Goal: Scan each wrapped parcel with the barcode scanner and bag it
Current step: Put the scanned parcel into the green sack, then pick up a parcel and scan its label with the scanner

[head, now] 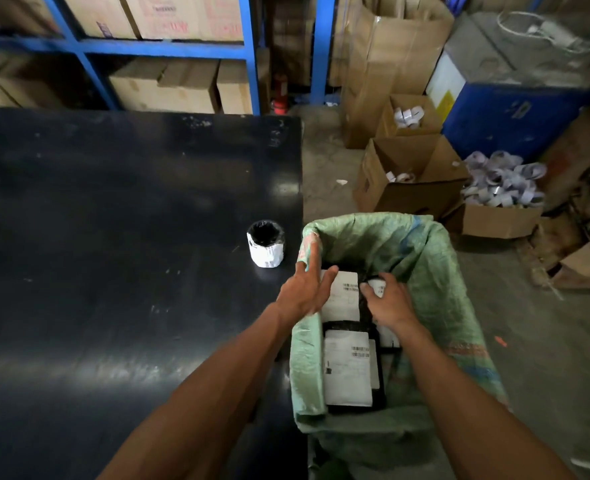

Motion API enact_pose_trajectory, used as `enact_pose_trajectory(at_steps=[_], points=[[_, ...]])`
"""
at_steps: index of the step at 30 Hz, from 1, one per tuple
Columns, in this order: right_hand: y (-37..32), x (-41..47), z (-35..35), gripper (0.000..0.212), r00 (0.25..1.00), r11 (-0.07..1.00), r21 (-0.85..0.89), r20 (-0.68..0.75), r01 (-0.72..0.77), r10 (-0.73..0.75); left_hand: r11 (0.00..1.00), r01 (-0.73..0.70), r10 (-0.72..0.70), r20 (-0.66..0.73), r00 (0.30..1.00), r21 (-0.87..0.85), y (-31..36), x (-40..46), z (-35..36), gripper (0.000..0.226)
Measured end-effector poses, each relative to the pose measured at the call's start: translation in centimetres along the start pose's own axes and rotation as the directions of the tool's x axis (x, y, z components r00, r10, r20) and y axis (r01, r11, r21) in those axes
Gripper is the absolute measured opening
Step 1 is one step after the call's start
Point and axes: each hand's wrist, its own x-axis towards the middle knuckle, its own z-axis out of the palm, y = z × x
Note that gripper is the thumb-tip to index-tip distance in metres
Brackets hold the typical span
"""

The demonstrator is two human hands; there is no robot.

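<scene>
Inside the mouth of the green woven plastic sack point(408, 244), just off the right edge of the black glossy table point(113, 237), both hands at work. Left hand point(304, 289) spread wide with fingers straight, index and thumb side brushing the sack's near-left rim, fingertips over a flat black-wrapped parcel with a big white shipping label point(342, 296). Right hand point(389, 301) curled down over a small round parcel wrapped in black with a white label point(378, 287), fingers bent around it, thumb on its left side. Hands near each other but not touching.

In the sack: that flat labelled parcel, the small round one under the right hand, and closer to the camera another flat black parcel with a white barcode label point(350, 368) lying face up.

On the table, near its right edge and just beside the sack: one short cylindrical parcel in black wrap with a white label round it point(266, 243), standing upright.

Out on the floor: open brown cardboard boxes point(411, 174) holding white rolls, one heaped box point(501, 202) overflowing with them. Blue metal shelving point(248, 57) stacked with cartons behind the table.
</scene>
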Motion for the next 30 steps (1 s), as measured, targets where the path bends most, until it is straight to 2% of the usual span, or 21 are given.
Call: enact_pose_trajectory(at_steps=[8, 14, 19, 25, 30], points=[[-7.8, -7.0, -0.6, 0.065, 0.989, 0.99, 0.03, -0.052, 0.137, -0.136, 0.952, -0.124, 0.131, -0.009, 0.991, 0.281, -6.0, 1.4, -7.6, 0.076], [-12.3, -10.8, 2.9, 0.065, 0.966, 0.966, -0.064, -0.045, 0.251, -0.254, 0.813, -0.23, 0.236, 0.06, 0.97, 0.535, -10.7, 3.1, -12.5, 0.083], [-13.7, -13.3, 7.3, 0.065, 0.943, 0.923, -0.192, 0.072, 0.333, -0.325, 0.678, -0.334, 0.301, 0.167, 0.939, 0.655, -12.1, 4.7, -13.7, 0.09], [-14.1, -14.5, 10.7, 0.072, 0.965, 0.944, -0.264, 0.22, 0.198, -0.142, 0.56, -0.429, 0.326, 0.288, 0.9, 0.708, -12.3, 7.9, -13.5, 0.106], [-14.0, -14.2, 12.5, 0.094, 0.963, 0.959, -0.284, 0.259, 0.004, 0.073, 0.504, -0.481, 0.28, 0.392, 0.877, 0.717, -11.1, 10.7, -13.1, 0.111]])
